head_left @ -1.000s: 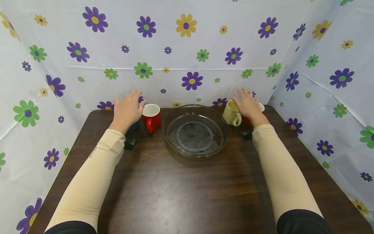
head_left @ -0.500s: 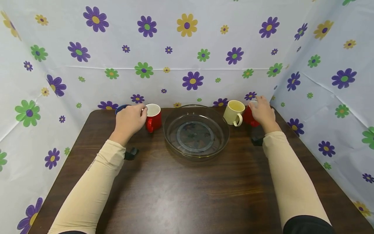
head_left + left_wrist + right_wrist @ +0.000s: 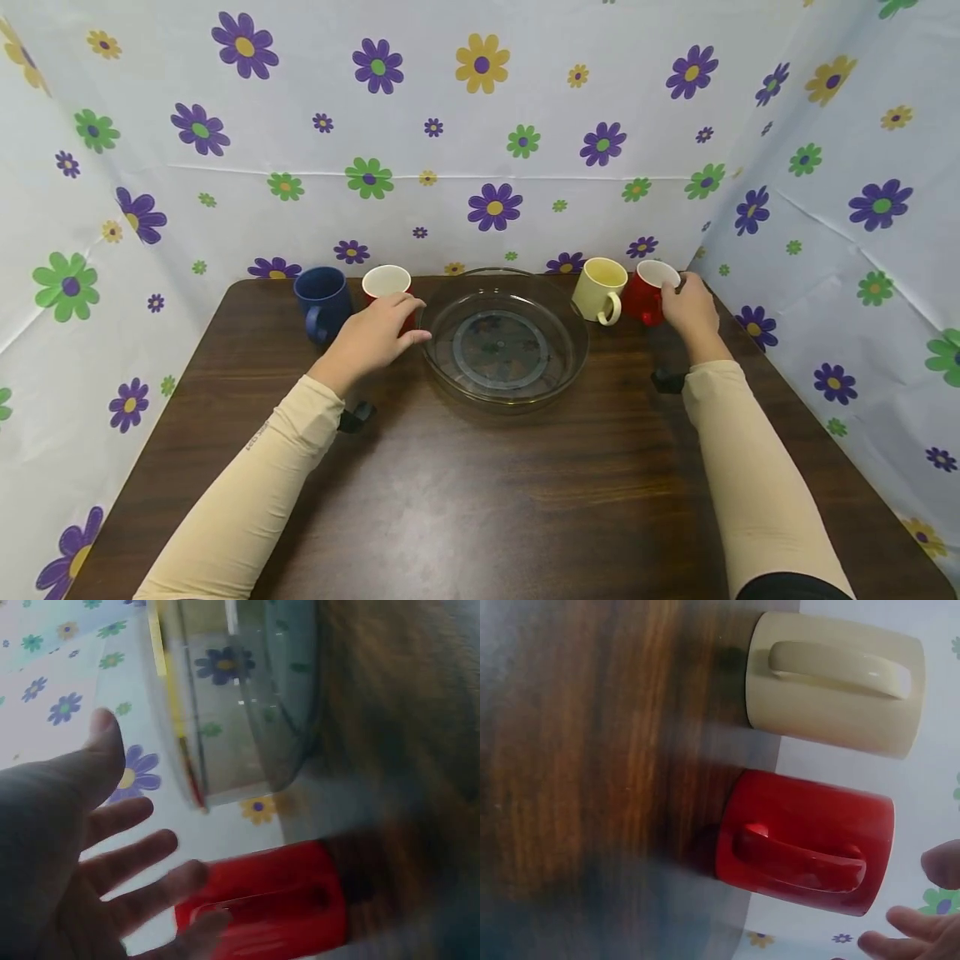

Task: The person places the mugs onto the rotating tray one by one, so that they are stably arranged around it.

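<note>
My left hand [image 3: 371,337] reaches across in front of the left red mug [image 3: 386,281], with fingers spread and holding nothing. In the left wrist view its fingers [image 3: 146,851] stand in front of that mug, and the thumb points towards the clear glass dish [image 3: 232,712]. On the other side, my right hand [image 3: 692,312] is beside the rim of the right red mug [image 3: 802,847]. The right wrist view shows its fingers [image 3: 919,930] just past the rim; contact is not visible there. The glass dish [image 3: 502,400] stands between the two mug pairs.
A blue mug [image 3: 322,296] stands left of the left red mug. A cream mug [image 3: 596,292] is between the dish and the right red mug. The dark wooden table [image 3: 480,500] meets a flower-patterned sheet [image 3: 480,125] at its back and sides.
My left hand has moved right, from the blue mug to before the left red mug, uncovering the blue one. My right hand has shifted right and lowered beside the right red mug.
</note>
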The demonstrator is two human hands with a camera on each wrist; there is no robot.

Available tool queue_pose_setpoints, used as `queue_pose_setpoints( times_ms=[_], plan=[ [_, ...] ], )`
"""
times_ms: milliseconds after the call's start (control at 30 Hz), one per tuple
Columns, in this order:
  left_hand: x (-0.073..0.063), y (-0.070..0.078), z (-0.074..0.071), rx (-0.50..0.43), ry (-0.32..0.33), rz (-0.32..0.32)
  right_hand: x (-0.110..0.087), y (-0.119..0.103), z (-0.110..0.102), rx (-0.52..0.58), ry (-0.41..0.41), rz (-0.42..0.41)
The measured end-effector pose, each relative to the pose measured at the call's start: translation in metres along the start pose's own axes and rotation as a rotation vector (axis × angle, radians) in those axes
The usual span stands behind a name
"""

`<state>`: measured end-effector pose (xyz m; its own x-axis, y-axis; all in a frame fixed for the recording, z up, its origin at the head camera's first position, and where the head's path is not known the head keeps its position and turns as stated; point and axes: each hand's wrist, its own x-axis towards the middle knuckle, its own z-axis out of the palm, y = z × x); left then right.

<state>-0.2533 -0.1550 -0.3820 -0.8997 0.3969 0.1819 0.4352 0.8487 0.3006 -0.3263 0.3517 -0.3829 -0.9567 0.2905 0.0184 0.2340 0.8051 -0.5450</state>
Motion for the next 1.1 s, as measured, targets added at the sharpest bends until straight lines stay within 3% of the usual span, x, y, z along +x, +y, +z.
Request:
queue_pose_setpoints(
  times_ms=[100,200,433,667,933,1100],
  plan=[
    [-0.001,0.000,0.008,-0.015,-0.084,-0.032,-0.003,0.005,0.001,0.004,-0.026,0.034],
    [-0.003,-0.002,0.012,-0.036,-0.126,-0.056,-0.005,0.007,0.002,0.016,-0.044,0.058],
    [-0.002,-0.006,0.018,-0.096,-0.174,0.028,-0.006,0.014,0.009,0.072,-0.121,0.040],
    [-0.001,-0.009,0.020,-0.122,-0.197,0.058,-0.004,0.020,0.017,0.347,-0.229,0.077],
    [-0.002,-0.010,0.021,-0.158,-0.200,0.050,-0.003,0.014,0.010,0.687,-0.381,0.223],
    [-0.004,-0.012,0.020,-0.192,-0.197,0.065,-0.006,0.005,0.004,0.772,-0.386,0.295]
  ],
)
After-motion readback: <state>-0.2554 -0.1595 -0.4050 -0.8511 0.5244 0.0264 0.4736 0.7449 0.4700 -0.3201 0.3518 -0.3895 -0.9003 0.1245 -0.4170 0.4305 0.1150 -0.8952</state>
